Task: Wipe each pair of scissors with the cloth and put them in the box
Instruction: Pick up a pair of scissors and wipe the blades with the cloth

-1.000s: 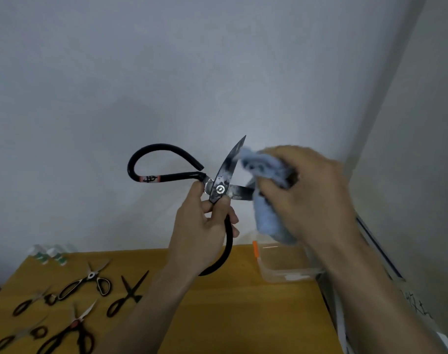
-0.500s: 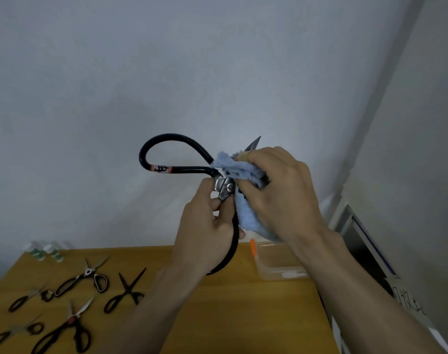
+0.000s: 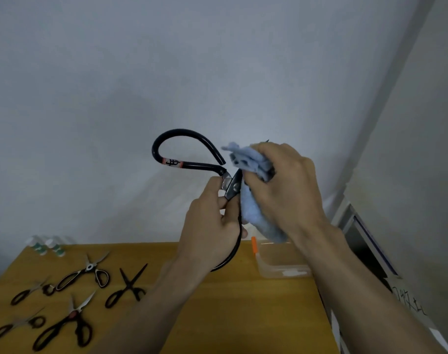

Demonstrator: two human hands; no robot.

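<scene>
Both hands busy: left hand [image 3: 212,226] grips scissors [image 3: 189,164]; right hand [image 3: 286,185] fingers clamp cloth [image 3: 253,215] over blades.

Mostly black, blue and wood tones here

Big scissors [image 3: 189,149] have black loop handles with a red-and-white label band; cloth [image 3: 253,210] is pale blue, table [image 3: 217,315] honey-brown, box [image 3: 281,267] clear with an orange clip.

Left hand [image 3: 210,226] grips scissors [image 3: 192,164]; right hand [image 3: 286,185] apparently cloth-wraps [image 3: 253,208] blades.

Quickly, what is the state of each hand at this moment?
Left hand: grips the large black-handled scissors near the pivot.
Right hand: holds the blue cloth wrapped around the blades.
</scene>
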